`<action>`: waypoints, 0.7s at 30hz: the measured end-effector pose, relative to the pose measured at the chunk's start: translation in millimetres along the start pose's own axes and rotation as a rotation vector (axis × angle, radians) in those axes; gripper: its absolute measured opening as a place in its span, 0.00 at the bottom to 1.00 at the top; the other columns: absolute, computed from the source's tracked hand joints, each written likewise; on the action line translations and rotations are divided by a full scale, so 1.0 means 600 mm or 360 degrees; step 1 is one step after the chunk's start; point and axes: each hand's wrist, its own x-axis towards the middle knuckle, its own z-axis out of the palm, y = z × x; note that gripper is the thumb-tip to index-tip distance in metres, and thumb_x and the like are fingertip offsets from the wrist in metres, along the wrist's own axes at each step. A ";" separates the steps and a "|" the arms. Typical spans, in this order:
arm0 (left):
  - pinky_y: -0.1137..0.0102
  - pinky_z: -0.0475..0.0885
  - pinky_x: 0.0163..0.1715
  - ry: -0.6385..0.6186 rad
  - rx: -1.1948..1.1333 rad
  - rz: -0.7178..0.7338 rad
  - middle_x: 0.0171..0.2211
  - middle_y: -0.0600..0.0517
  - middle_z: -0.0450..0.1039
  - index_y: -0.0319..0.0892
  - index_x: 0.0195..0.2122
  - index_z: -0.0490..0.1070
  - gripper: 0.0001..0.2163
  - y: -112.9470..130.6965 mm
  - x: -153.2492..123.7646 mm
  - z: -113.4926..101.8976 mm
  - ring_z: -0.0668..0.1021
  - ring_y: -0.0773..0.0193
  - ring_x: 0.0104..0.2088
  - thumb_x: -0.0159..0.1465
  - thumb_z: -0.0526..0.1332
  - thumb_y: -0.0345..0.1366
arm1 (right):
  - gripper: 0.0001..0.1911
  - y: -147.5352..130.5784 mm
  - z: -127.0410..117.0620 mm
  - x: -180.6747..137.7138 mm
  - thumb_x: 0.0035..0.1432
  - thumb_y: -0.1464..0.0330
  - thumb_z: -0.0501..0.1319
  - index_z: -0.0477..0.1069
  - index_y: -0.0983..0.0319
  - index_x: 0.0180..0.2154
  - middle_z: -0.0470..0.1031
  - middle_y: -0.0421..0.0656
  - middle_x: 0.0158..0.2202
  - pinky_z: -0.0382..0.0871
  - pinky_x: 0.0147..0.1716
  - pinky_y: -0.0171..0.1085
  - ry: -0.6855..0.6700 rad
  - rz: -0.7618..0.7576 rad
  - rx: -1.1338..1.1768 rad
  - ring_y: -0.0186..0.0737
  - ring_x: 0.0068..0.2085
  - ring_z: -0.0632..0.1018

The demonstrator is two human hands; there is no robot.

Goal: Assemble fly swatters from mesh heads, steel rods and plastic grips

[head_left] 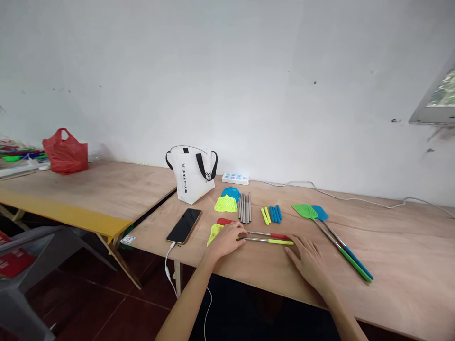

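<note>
Two fly swatters lie side by side in front of me, a yellow one (280,242) and a red one (279,236), both with metal rods. My left hand (227,238) is closed at the neck of the yellow swatter, thumb and fingers at its rod, and partly covers both swatter heads. Flat on the table, my right hand (307,258) has its fingers extended, with the fingertips by the handle ends. To the right lie a green swatter (355,265) and a blue swatter (360,259), rods side by side.
Behind my hands are yellow (226,204) and blue swatter heads (232,192), several metal rods (245,208), yellow grips (265,216) and blue grips (275,214). A charging phone (184,226), white bag (194,177) and power strip (235,178) stand left and behind.
</note>
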 end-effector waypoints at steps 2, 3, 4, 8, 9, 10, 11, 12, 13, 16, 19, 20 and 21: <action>0.63 0.70 0.53 -0.0003 -0.0030 0.0017 0.52 0.50 0.73 0.46 0.49 0.76 0.11 -0.001 0.001 0.001 0.76 0.55 0.53 0.66 0.61 0.32 | 0.21 0.009 -0.004 0.001 0.69 0.55 0.50 0.69 0.55 0.55 0.75 0.47 0.54 0.65 0.57 0.53 0.0021 0.0001 0.0034 0.51 0.56 0.74; 0.63 0.70 0.53 -0.0003 -0.0041 0.0025 0.52 0.50 0.73 0.46 0.50 0.75 0.12 -0.002 0.002 0.001 0.76 0.55 0.53 0.66 0.61 0.32 | 0.20 0.013 -0.005 0.001 0.68 0.55 0.50 0.69 0.56 0.53 0.75 0.47 0.52 0.66 0.55 0.51 0.0031 0.0003 0.0053 0.51 0.54 0.75; 0.63 0.70 0.54 -0.0005 -0.0049 0.0035 0.52 0.50 0.73 0.46 0.50 0.75 0.12 -0.003 0.003 0.001 0.76 0.55 0.54 0.66 0.61 0.32 | 0.18 0.016 -0.005 0.002 0.68 0.55 0.50 0.70 0.56 0.51 0.76 0.47 0.50 0.67 0.53 0.50 0.0039 0.0007 0.0074 0.51 0.53 0.76; 0.62 0.68 0.56 0.0008 -0.0068 0.0062 0.53 0.50 0.73 0.48 0.51 0.74 0.13 -0.013 0.004 -0.008 0.75 0.55 0.55 0.66 0.61 0.33 | 0.14 0.016 -0.008 0.003 0.68 0.56 0.51 0.71 0.55 0.43 0.76 0.45 0.46 0.69 0.49 0.47 0.0025 -0.0015 0.0202 0.48 0.49 0.77; 0.61 0.68 0.57 0.0028 -0.0070 0.0054 0.53 0.50 0.73 0.48 0.50 0.74 0.12 -0.019 0.003 -0.013 0.74 0.54 0.55 0.65 0.61 0.33 | 0.14 0.014 -0.009 0.003 0.68 0.55 0.51 0.71 0.54 0.43 0.76 0.44 0.46 0.68 0.49 0.47 0.0023 -0.0025 0.0232 0.48 0.49 0.76; 0.61 0.68 0.57 0.0062 -0.0074 0.0042 0.53 0.50 0.74 0.47 0.49 0.74 0.12 -0.025 0.001 -0.018 0.74 0.54 0.55 0.65 0.61 0.34 | 0.14 0.012 -0.010 0.004 0.68 0.55 0.51 0.71 0.54 0.44 0.76 0.44 0.47 0.67 0.51 0.47 0.0023 -0.0035 0.0256 0.48 0.50 0.76; 0.61 0.68 0.57 0.0107 -0.0079 0.0024 0.52 0.50 0.74 0.47 0.49 0.74 0.11 -0.033 -0.001 -0.024 0.74 0.54 0.55 0.66 0.60 0.34 | 0.14 0.010 -0.011 0.004 0.69 0.54 0.52 0.71 0.53 0.44 0.76 0.43 0.47 0.67 0.52 0.48 0.0025 -0.0043 0.0273 0.48 0.50 0.76; 0.60 0.68 0.58 0.0153 -0.0081 -0.0006 0.52 0.49 0.74 0.47 0.49 0.74 0.11 -0.041 -0.004 -0.031 0.74 0.54 0.55 0.66 0.60 0.34 | 0.15 0.008 -0.011 0.004 0.68 0.54 0.52 0.71 0.53 0.45 0.76 0.43 0.48 0.66 0.53 0.49 0.0028 -0.0045 0.0284 0.48 0.51 0.76; 0.60 0.67 0.58 0.0197 -0.0078 -0.0051 0.52 0.48 0.73 0.46 0.50 0.74 0.12 -0.050 -0.008 -0.037 0.74 0.53 0.55 0.67 0.59 0.34 | 0.15 0.008 -0.011 0.004 0.68 0.53 0.52 0.71 0.52 0.46 0.76 0.43 0.48 0.66 0.53 0.50 0.0032 -0.0046 0.0293 0.49 0.51 0.75; 0.56 0.66 0.60 0.0236 -0.0020 -0.0227 0.55 0.46 0.71 0.46 0.52 0.72 0.14 -0.079 -0.018 -0.050 0.72 0.50 0.57 0.66 0.59 0.36 | 0.14 0.011 -0.008 0.006 0.69 0.54 0.52 0.71 0.53 0.44 0.76 0.44 0.48 0.66 0.52 0.49 0.0046 -0.0052 0.0314 0.49 0.51 0.76; 0.54 0.64 0.61 0.0218 0.0025 -0.0329 0.55 0.45 0.69 0.46 0.52 0.72 0.16 -0.100 -0.023 -0.050 0.71 0.47 0.59 0.64 0.63 0.41 | 0.14 0.020 -0.003 0.007 0.69 0.55 0.51 0.71 0.53 0.42 0.75 0.44 0.47 0.68 0.49 0.47 0.0071 -0.0048 0.0320 0.48 0.50 0.76; 0.54 0.63 0.62 0.0218 0.0022 -0.0337 0.55 0.45 0.69 0.46 0.53 0.72 0.17 -0.105 -0.022 -0.047 0.70 0.47 0.59 0.64 0.63 0.42 | 0.15 0.022 -0.002 0.007 0.68 0.54 0.51 0.71 0.53 0.41 0.75 0.44 0.47 0.69 0.49 0.47 0.0079 -0.0044 0.0318 0.48 0.49 0.76; 0.54 0.63 0.62 0.0218 0.0011 -0.0342 0.55 0.45 0.69 0.46 0.53 0.71 0.17 -0.107 -0.021 -0.044 0.70 0.48 0.60 0.64 0.63 0.43 | 0.15 0.025 0.000 0.007 0.68 0.53 0.52 0.71 0.53 0.41 0.75 0.44 0.46 0.69 0.48 0.47 0.0083 -0.0040 0.0317 0.48 0.49 0.76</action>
